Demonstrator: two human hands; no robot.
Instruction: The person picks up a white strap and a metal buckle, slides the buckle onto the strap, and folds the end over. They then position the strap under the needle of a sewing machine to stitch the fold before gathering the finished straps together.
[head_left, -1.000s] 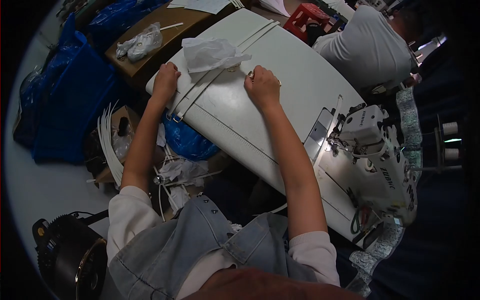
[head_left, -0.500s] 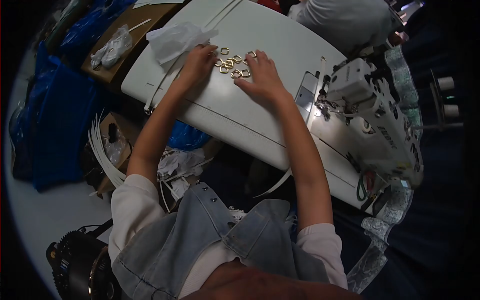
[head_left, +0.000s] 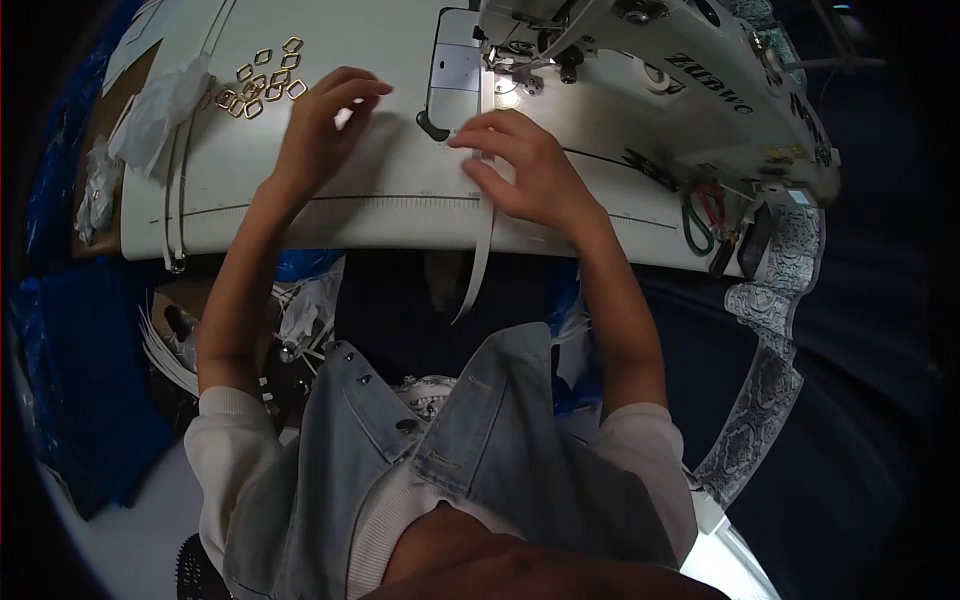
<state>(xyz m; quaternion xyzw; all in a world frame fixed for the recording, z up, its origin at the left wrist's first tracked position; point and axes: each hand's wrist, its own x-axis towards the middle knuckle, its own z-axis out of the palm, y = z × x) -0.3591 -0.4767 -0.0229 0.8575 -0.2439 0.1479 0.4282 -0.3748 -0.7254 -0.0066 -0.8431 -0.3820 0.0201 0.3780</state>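
Note:
My left hand (head_left: 325,125) hovers over the white sewing table with its fingers bent and thumb apart, nothing visible in it. To its left lie several gold square rings (head_left: 252,106), loosely grouped. My right hand (head_left: 530,170) is over a narrow white strap (head_left: 483,255), thumb and fingers spread. This strap runs from under the sewing machine's presser foot (head_left: 507,84) down past the table's front edge, where its end hangs free. Part of it is hidden beneath my right hand.
The sewing machine (head_left: 640,75) stands at the right, its needle area lit. Scissors with red and green handles (head_left: 703,212) lie at the front right. A crumpled white plastic bag (head_left: 160,115) and long straps (head_left: 175,200) are on the left. Patterned trim (head_left: 750,400) hangs at right.
Both hands have left the gold rings, which are now bunched to the left of my left hand. My right hand has come to the strap by the machine. The view has turned right.

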